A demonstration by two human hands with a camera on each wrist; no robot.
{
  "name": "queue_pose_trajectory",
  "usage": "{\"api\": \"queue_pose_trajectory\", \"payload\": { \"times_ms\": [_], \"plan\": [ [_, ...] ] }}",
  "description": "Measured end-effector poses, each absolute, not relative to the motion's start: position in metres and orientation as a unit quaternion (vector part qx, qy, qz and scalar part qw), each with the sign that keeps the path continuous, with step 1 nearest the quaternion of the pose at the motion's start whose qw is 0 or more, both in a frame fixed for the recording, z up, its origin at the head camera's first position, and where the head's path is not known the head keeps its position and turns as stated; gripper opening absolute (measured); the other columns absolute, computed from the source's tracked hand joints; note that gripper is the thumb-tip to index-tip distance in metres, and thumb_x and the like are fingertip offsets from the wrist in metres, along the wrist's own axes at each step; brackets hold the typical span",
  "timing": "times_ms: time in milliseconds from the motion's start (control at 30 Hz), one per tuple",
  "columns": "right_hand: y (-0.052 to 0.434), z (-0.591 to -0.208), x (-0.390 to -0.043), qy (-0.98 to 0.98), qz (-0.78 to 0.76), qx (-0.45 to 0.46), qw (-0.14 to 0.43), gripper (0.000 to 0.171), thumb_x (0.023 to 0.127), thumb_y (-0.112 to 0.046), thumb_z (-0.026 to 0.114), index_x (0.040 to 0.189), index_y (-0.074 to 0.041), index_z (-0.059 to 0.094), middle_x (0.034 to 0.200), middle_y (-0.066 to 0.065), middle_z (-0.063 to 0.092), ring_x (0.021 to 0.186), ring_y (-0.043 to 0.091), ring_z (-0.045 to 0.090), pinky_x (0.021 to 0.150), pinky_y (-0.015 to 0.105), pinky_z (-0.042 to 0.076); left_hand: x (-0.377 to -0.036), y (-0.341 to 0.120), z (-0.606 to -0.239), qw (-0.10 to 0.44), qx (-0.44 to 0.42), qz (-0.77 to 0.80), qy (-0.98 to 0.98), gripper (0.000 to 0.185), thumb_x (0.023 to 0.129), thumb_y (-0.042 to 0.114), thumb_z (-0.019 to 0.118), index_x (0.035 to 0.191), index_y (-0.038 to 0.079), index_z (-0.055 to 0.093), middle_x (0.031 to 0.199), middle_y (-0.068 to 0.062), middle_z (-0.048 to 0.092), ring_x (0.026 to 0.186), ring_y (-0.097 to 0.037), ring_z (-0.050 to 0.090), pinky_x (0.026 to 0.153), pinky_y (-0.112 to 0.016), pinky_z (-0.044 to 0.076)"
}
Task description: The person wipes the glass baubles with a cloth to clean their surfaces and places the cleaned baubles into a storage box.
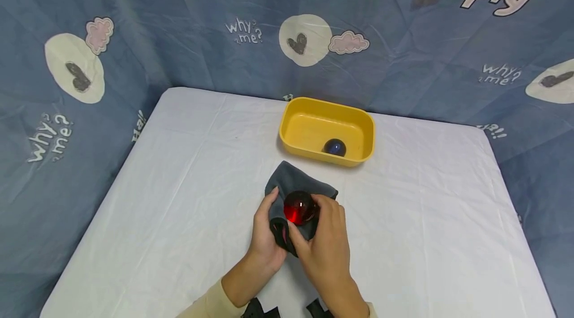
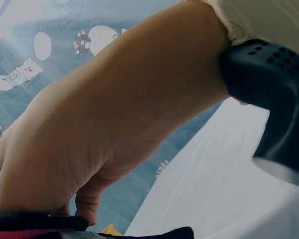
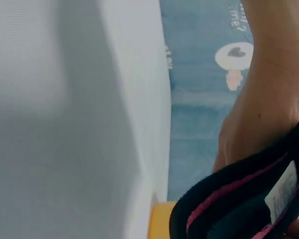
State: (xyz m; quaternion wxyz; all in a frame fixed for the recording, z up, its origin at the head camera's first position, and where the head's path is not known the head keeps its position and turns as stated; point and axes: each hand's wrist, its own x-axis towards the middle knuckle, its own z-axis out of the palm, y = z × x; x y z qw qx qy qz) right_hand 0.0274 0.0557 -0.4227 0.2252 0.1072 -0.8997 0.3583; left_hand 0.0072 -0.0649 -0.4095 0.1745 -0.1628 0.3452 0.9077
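Observation:
A glossy red ball [image 1: 299,207] sits on a dark grey cloth [image 1: 299,184] held just above the white table. My left hand [image 1: 273,211] grips the cloth's left side from below, thumb on its edge. My right hand [image 1: 307,217] curls round the ball, thumb beneath and fingers on its right side, with the cloth against the palm. In the left wrist view, the left hand's fingers [image 2: 87,206] meet the cloth's dark edge [image 2: 35,221]. The right wrist view shows the cloth [image 3: 239,209] up close, with a pink seam and a white label.
A yellow tub [image 1: 309,126] stands behind the hands at the table's far middle, with a dark blue ball [image 1: 335,147] inside it. A white sheet [image 1: 179,198] covers the table. A blue patterned curtain [image 1: 179,24] hangs behind and to both sides.

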Motion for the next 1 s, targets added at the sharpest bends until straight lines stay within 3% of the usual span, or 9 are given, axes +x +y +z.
{"api": "queue_pose_trajectory", "payload": {
  "times_ms": [100, 300, 467, 667, 833, 1000],
  "plan": [
    [0.058, -0.422, 0.024, -0.895, 0.369, 0.108, 0.226, 0.063, 0.078, -0.023, 0.094, 0.125, 0.001, 0.059, 0.117, 0.012, 0.064, 0.106, 0.025, 0.057, 0.086, 0.037, 0.054, 0.008, -0.066, -0.409, 0.183, -0.163, 0.905, 0.349, 0.078, 0.107, 0.05, 0.038, 0.164, 0.016, -0.003, 0.164, -0.007, 0.016, 0.149, -0.021, 0.029, 0.119, -0.029, 0.033],
    [0.067, -0.417, 0.022, -0.873, 0.435, 0.12, 0.185, 0.052, 0.083, -0.026, 0.09, 0.124, -0.005, 0.066, 0.114, 0.001, 0.068, 0.099, 0.014, 0.056, 0.076, 0.031, 0.053, 0.008, -0.067, -0.409, 0.179, -0.159, 0.906, 0.35, 0.068, 0.106, 0.05, 0.039, 0.159, 0.013, 0.018, 0.152, -0.004, 0.033, 0.136, -0.016, 0.042, 0.112, -0.025, 0.04],
    [0.073, -0.414, 0.022, -0.853, 0.498, 0.108, 0.116, 0.041, 0.09, -0.033, 0.085, 0.125, -0.016, 0.072, 0.115, -0.011, 0.066, 0.094, 0.012, 0.052, 0.068, 0.03, 0.048, 0.009, -0.068, -0.408, 0.175, -0.165, 0.901, 0.361, 0.07, 0.105, 0.052, 0.039, 0.158, 0.016, 0.01, 0.149, -0.006, 0.032, 0.132, -0.016, 0.043, 0.109, -0.026, 0.043],
    [0.078, -0.412, 0.021, -0.84, 0.53, 0.097, 0.064, 0.04, 0.096, -0.028, 0.078, 0.133, -0.017, 0.071, 0.119, -0.007, 0.059, 0.093, 0.015, 0.049, 0.07, 0.031, 0.046, 0.008, -0.068, -0.408, 0.186, -0.158, 0.901, 0.359, 0.07, 0.105, 0.054, 0.038, 0.156, 0.014, 0.013, 0.145, -0.007, 0.037, 0.128, -0.017, 0.045, 0.108, -0.028, 0.043],
    [0.076, -0.417, 0.021, -0.863, 0.474, 0.116, 0.133, 0.05, 0.098, -0.026, 0.076, 0.144, -0.014, 0.062, 0.118, -0.004, 0.065, 0.097, 0.012, 0.051, 0.071, 0.027, 0.048, 0.008, -0.068, -0.41, 0.181, -0.148, 0.907, 0.351, 0.068, 0.106, 0.051, 0.038, 0.159, 0.013, 0.02, 0.151, -0.005, 0.036, 0.135, -0.017, 0.043, 0.111, -0.028, 0.042],
    [0.072, -0.42, 0.021, -0.86, 0.426, 0.125, 0.252, 0.036, 0.101, -0.029, 0.073, 0.129, -0.007, 0.067, 0.117, 0.007, 0.065, 0.097, 0.02, 0.057, 0.079, 0.028, 0.049, 0.007, -0.067, -0.412, 0.171, -0.146, 0.911, 0.345, 0.066, 0.107, 0.049, 0.039, 0.161, 0.016, 0.022, 0.156, -0.002, 0.034, 0.14, -0.016, 0.039, 0.114, -0.028, 0.04]
  ]
}}
